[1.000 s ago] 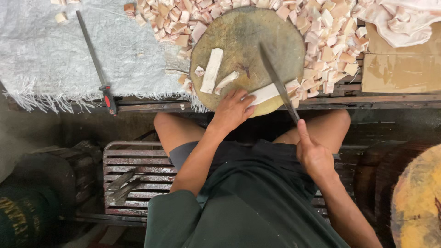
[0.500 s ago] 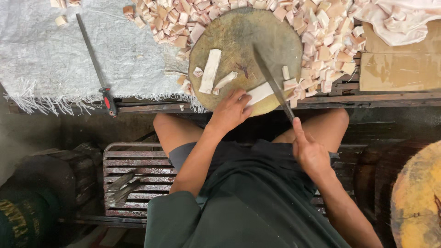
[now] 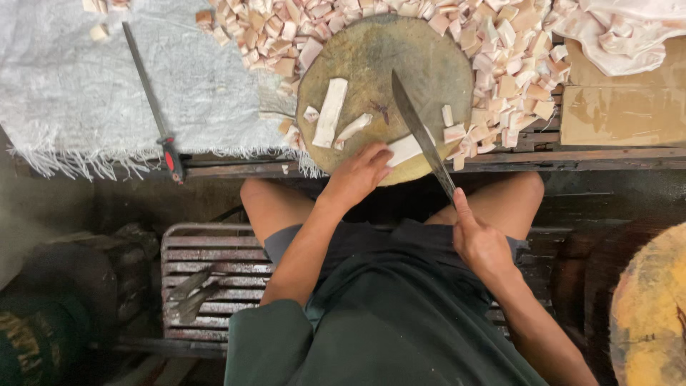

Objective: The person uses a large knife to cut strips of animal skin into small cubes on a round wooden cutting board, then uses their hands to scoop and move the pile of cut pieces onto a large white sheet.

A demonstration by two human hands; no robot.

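1. My right hand [image 3: 480, 239] is nearest to me, above my knee, closed around the handle of a long knife [image 3: 421, 136], thumb along its spine.
2. My left hand [image 3: 362, 174] lies at the near edge of the round chopping block [image 3: 379, 53], fingers curled down onto a pale strip [image 3: 406, 149] of the cut stuff, pinning it.
3. The blade slants across that strip just beside my fingertips, so I judge I am mid-slice, cutting the strip into pieces.
4. The next cut calls for sliding the strip along under the blade while I keep my fingertips tucked clear of the edge.
5. Farther on the block lie a longer strip [image 3: 331, 112] and a few small bits.
6. Beyond and to the right, a heap of cut cubes [image 3: 500, 43] rings the block.
7. To the left, a sharpening steel [image 3: 150, 100] lies on a grey woven sack [image 3: 64, 93].
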